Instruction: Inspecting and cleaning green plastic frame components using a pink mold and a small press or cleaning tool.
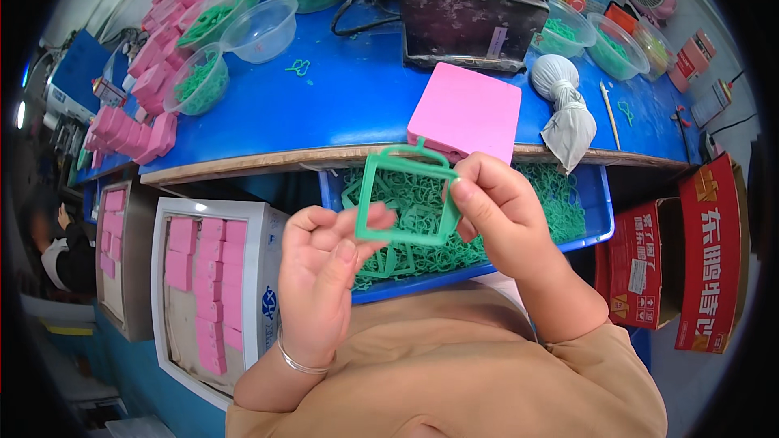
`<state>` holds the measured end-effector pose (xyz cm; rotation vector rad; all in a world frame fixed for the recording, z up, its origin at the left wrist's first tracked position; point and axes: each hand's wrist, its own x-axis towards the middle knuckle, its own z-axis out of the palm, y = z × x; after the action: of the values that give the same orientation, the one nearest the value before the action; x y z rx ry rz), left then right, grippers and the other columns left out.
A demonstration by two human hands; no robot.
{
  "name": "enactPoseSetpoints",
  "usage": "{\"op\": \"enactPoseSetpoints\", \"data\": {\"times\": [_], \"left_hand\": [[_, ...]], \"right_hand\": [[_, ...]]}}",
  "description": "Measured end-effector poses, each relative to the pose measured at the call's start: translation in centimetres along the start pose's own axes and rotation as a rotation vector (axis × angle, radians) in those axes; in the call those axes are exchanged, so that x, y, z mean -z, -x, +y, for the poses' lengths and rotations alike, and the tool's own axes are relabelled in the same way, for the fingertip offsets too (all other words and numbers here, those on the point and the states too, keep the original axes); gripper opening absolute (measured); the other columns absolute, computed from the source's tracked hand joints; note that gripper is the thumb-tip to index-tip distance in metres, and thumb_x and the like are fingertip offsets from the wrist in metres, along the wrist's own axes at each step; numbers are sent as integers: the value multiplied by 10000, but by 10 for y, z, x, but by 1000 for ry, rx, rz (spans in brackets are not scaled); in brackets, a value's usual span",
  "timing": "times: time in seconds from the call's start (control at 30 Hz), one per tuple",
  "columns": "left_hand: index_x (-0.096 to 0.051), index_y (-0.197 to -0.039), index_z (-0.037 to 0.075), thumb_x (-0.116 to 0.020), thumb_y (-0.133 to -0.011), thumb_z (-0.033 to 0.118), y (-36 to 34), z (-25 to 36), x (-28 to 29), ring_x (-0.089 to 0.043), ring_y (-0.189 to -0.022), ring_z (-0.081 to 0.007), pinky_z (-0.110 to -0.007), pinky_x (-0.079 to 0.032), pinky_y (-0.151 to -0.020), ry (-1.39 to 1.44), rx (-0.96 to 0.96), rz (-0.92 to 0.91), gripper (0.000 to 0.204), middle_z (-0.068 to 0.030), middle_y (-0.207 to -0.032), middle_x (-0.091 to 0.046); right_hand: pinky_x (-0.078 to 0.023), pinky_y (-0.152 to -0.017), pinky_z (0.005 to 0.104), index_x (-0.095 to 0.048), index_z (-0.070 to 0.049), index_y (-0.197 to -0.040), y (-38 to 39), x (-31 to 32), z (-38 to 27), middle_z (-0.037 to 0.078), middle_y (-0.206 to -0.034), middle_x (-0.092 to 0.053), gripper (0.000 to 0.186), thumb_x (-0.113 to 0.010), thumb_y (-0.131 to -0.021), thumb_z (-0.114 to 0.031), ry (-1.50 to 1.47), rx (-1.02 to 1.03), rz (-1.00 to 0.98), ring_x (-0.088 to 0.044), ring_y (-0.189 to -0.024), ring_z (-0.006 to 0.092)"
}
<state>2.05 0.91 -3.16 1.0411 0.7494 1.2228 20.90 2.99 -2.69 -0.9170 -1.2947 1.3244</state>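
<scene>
The right grip [507, 211] pinches one green square frame [403, 237] between thumb and fingers at the frame's right side. The left grip [320, 264] is loosely spread at the frame's lower left corner, thumb and fingers apart, some fingers showing through the opening; whether it touches the frame, I cannot tell. One bracelet [300, 362] circles the left wrist.

Below the grips sits one blue tray [602, 211], filled with green pieces [556, 203] too tangled to count. Just beyond the right grip, one pink square case [471, 109] lies on the blue tabletop [341, 122]. Farther out and to the right of it are one pale cloth bundle [561, 85] and one slim tool [610, 118]. Two small green scraps lie apart: one beyond the left grip [299, 67], one past the bundle.

Well beyond the left grip stand three bowls of green pieces [199, 108] and one empty clear bowl [261, 42]; beyond the right grip, at least two more. One dark machine [471, 24] stands between these groups.

Left of the left grip, one white box [253, 251] holds at least ten pink blocks [208, 269]. Right of the right grip, two red cardboard panels [710, 268] show.
</scene>
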Motion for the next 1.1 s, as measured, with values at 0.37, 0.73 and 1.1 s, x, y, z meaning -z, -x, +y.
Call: {"op": "enactPoseSetpoints", "data": {"times": [0.37,0.73,1.1], "left_hand": [[-517,-1137,14,-716,-684,241,-8,30,6,-525,-873,-175,-282,-418,-722,-768,-198,-274,545,-88,-975,-575],[-454,-1067,-14,-481,-865,44,1,20,-7,-601,-856,-202,-274,-517,-673,-184,456,-193,211,-133,-904,-595],[-374,-1120,-16,-423,-900,146,6,8,-11,-586,-901,-262,-352,-497,-750,-2,293,-195,278,-191,-985,-568]], "right_hand": [[-393,-506,397,-496,-42,-675,2,8,-19,103,-616,-490,174,-594,-751,-165,929,368,-422,-518,-595,310],[-378,-474,281,-544,-28,-726,7,3,-8,64,-626,-518,135,-604,-776,-138,489,163,-100,-486,-527,164],[-254,-440,232,-418,-35,-608,21,2,5,-43,-569,-396,275,-517,-852,-114,-28,-119,-138,-313,-529,32]]}}
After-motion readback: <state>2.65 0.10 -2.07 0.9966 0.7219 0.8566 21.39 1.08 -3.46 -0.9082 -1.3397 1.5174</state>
